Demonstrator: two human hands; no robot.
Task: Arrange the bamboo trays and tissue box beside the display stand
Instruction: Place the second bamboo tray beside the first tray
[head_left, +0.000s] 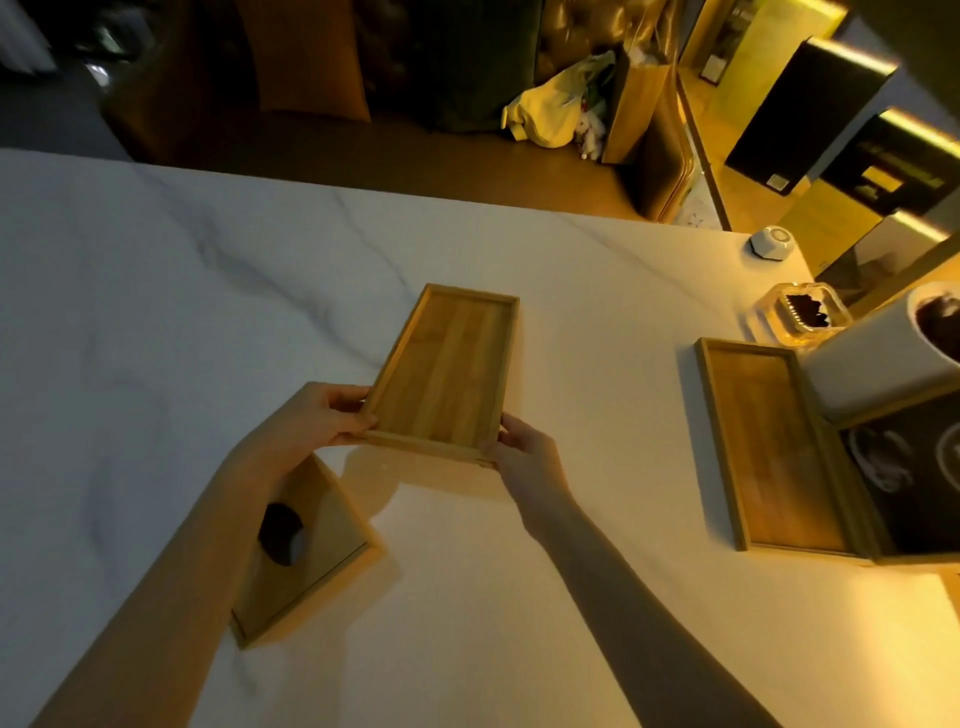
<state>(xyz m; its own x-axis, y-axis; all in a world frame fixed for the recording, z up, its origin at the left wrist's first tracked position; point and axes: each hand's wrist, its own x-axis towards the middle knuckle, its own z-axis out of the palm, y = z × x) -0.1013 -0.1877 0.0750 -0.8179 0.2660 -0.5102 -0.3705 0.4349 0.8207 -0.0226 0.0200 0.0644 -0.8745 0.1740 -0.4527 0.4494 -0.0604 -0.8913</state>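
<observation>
An empty bamboo tray (449, 371) is held at the table's middle, its near end lifted off the surface. My left hand (311, 415) grips its near left corner and my right hand (524, 449) grips its near right corner. A second bamboo tray (769, 447) lies flat at the right, against the dark display stand (914, 467). The bamboo tissue box (306, 551), with a dark oval slot on top, sits under my left forearm at the near left.
The white marble table (156, 312) stretches far to the left. At the right stand a white paper roll (878, 364), a clear glass container (802, 314) and a small white device (771, 243). Bags and furniture lie beyond the far edge.
</observation>
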